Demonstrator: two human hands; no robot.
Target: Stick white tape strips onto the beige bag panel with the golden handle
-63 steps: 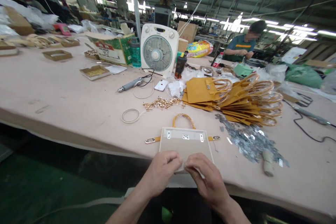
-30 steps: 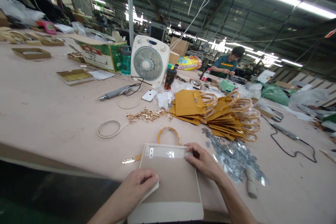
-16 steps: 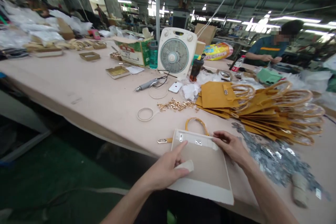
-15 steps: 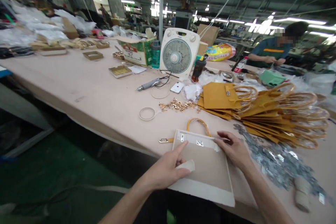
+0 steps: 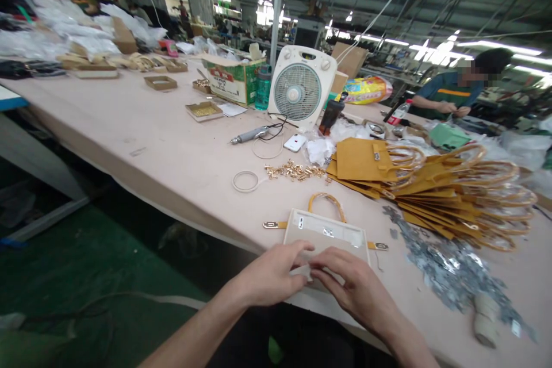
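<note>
A flat bag panel [image 5: 321,235] lies at the table's front edge, its beige and white lining side up. A yellow handle [image 5: 326,195] loops out beyond its far edge. Straps with metal plates stick out left [image 5: 272,225] and right [image 5: 379,246]. Over the panel, my left hand [image 5: 273,276] pinches a small pale piece [image 5: 309,277], mostly hidden by fingers; whether it is tape or paper I cannot tell. My right hand [image 5: 351,279] meets it there, fingertips closed on the same piece.
Yellow bag pieces [image 5: 444,187] are stacked to the right, beside grey metal plates [image 5: 448,264] and a rolled bundle [image 5: 485,319]. Farther off are gold fasteners [image 5: 295,170], a ring [image 5: 245,181], an electric screwdriver [image 5: 250,135], a phone [image 5: 295,142] and a fan [image 5: 297,92]. A co-worker [image 5: 452,92] sits opposite.
My right hand has left the panel's far right corner and come to my left hand, uncovering the right strap. My left index finger no longer points at the panel's upper left.
</note>
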